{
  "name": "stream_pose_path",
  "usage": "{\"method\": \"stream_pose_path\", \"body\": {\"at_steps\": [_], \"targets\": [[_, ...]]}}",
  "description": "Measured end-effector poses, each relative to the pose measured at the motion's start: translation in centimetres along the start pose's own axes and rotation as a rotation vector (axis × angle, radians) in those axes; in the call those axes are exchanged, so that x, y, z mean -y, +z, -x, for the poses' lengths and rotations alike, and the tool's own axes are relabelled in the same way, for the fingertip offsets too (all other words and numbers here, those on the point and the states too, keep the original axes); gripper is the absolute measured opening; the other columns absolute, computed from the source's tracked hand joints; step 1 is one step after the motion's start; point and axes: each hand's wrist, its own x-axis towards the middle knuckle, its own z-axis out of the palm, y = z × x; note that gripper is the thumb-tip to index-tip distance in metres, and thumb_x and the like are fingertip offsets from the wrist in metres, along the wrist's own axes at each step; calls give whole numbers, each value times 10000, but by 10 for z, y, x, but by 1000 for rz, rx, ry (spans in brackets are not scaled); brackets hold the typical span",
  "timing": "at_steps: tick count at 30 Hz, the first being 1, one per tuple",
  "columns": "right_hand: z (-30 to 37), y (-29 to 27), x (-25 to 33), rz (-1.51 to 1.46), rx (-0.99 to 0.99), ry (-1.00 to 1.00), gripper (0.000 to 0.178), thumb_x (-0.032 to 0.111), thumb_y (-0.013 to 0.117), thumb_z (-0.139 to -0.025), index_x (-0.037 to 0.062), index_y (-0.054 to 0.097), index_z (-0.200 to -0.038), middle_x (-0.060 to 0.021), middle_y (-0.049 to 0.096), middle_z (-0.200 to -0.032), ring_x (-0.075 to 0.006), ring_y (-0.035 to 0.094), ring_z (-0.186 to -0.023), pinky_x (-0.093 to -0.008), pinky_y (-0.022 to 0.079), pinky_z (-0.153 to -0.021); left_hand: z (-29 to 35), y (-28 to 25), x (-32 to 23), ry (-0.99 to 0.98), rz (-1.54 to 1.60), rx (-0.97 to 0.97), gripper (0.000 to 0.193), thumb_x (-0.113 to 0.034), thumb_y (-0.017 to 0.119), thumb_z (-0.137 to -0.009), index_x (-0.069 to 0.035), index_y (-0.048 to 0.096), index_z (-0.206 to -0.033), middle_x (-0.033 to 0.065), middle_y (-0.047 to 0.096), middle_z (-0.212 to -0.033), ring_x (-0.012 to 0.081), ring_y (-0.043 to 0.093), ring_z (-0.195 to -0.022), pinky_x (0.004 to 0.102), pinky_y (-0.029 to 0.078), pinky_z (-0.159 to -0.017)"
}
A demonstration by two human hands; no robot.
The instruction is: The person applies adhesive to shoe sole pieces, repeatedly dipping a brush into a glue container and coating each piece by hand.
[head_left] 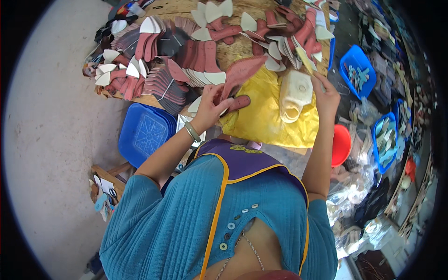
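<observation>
My left hand [211, 109] grips a dark red leather shoe upper piece [242, 72]. Its pointed end reaches up and to the right over a yellow plastic sheet [261, 116]. Just beside those fingers lies another red piece with a rounded end [240, 102]. My right hand [326, 93], farther right, is closed on a pale yellow flat stick [304, 58]; the kind of its far end is too small to make out. Between my hands a whitish plastic jug [298, 86] lies on the yellow sheet, its round mouth facing me.
Red leather pieces with white tips [205, 60] lie in fanned stacks across the wooden table [182, 7]. Stacked blue crates [144, 133] stand below its left edge. To the right are a red bucket [341, 144] and blue baskets [368, 88] of cut pieces.
</observation>
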Motion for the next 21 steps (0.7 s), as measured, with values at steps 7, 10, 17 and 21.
{"method": "stream_pose_path", "body": {"at_steps": [7, 10, 17, 21], "targets": [[20, 13, 12, -70, 64, 213, 265, 135, 668, -859, -8, 667, -1083, -77, 691, -1005, -91, 602, -918, -237, 456, -845, -112, -19, 27, -345, 700, -89, 274, -308, 569, -931, -62, 539, -1048, 16, 527, -902, 119, 519, -803, 252, 444, -664], [34, 17, 17, -92, 30, 221, 252, 122, 661, -856, 4, 670, -1079, -103, 691, -991, -135, 629, -923, -270, 465, -844, -177, -22, 53, -419, 629, -107, 230, -289, 555, -935, -66, 520, -979, 15, 532, -856, 114, 508, -754, 255, 436, -632], [54, 3, 22, -80, -13, 345, 230, 31, 653, -852, -35, 661, -1072, -102, 686, -995, -125, 624, -900, -239, 473, -813, -284, 12, 150, -573, 288, -347, 389, -186, 512, -910, -3, 439, -1245, 111, 582, -1024, 210, 572, -944, 356, 468, -806], [62, 1, 15, -87, -59, 391, 225, 22, 649, -855, -50, 658, -1068, -93, 687, -977, -120, 620, -891, -234, 473, -810, -297, 31, 177, -578, -64, -424, 404, -187, 514, -898, 24, 468, -1239, 200, 617, -1061, 312, 605, -999, 395, 473, -828]]}}
